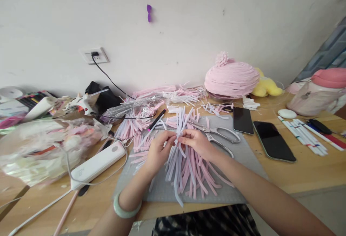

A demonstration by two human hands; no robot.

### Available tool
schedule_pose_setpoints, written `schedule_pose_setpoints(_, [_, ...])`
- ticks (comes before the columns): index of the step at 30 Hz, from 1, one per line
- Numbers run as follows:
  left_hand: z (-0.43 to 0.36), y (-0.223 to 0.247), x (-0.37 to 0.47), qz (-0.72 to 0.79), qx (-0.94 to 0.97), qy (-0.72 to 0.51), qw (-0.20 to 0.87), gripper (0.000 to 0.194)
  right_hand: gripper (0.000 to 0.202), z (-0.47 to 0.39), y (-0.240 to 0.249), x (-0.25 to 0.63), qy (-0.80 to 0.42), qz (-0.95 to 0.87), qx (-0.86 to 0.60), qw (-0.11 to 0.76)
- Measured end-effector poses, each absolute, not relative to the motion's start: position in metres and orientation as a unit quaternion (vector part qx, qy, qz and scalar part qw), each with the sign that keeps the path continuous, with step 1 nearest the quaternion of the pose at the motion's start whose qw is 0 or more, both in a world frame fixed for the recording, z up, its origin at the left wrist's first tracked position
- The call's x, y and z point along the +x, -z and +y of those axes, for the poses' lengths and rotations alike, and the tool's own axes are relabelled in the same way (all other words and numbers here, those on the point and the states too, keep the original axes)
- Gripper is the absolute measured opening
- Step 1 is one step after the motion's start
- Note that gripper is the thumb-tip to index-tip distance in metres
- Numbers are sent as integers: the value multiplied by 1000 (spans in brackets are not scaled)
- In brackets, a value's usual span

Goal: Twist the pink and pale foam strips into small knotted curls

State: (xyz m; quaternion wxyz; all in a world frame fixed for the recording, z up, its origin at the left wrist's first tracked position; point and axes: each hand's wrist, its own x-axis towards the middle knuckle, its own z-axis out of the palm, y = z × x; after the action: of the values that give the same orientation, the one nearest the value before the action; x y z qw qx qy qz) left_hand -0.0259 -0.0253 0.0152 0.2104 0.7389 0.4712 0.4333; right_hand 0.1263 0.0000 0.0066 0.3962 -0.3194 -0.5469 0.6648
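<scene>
My left hand (161, 146) and my right hand (198, 143) meet over the grey cutting mat (243, 167), thumbs and fingertips pinched together. Between them they grip a bundle of pale lilac pipe cleaners (173, 167) near its upper part, where a short strand seems to be wrapped around. The lilac ends hang toward me. Pink pipe cleaners (201, 176) fan out beneath and to the right on the mat. Just right of my right hand lie metal scissors (223, 135) with their handles apart. The fingertips partly hide the gripped spot.
A black pen (156, 120) and more pipe cleaner bunches (135, 126) lie behind my left hand. Two phones (274, 140) and several markers (304, 137) are to the right. A white power strip (97, 164) with cables and a plastic bag (48, 149) are left. A pink dome (231, 79) stands behind.
</scene>
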Motion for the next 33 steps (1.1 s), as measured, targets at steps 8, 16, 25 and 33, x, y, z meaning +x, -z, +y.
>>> schedule_pose_setpoints(8, [-25, -18, -29, 454, 781, -407, 137, 12, 32, -1, -10, 123, -688, -485, -330, 427])
schedule_pose_setpoints(16, [-27, -18, -20, 469, 573, -443, 506, 21, 26, -1, -11, 124, -620, -557, -320, 451])
schedule_pose_setpoints(25, [-27, -21, -27, 456, 765, -407, 205, 13, 30, 4, -8, 129, -683, -523, -325, 394])
schedule_pose_setpoints(33, [-29, -22, -20, 482, 625, -418, 450, 21, 23, 3, -4, 128, -571, -609, -326, 443])
